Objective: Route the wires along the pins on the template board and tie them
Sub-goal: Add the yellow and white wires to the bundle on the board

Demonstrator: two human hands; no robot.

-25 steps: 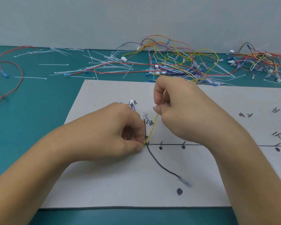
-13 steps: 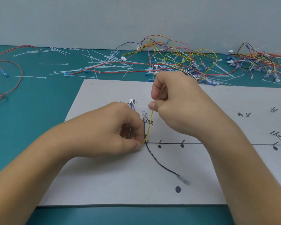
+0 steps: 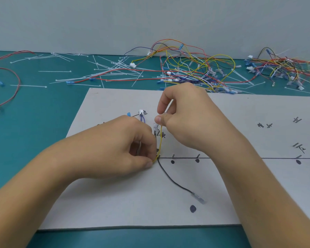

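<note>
A thin, limp yellow wire (image 3: 160, 140) is pinched near the middle of the white board (image 3: 258, 194) by the left hand (image 3: 115, 147) at its near bend and the right hand (image 3: 186, 119) at its far end, where such light wire is best gripped.

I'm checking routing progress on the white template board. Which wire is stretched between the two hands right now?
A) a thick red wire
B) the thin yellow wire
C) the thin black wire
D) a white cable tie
B: the thin yellow wire runs from the right hand, which pinches it, down to the left hand, while the thin black wire trails loose over the white template board.
</note>
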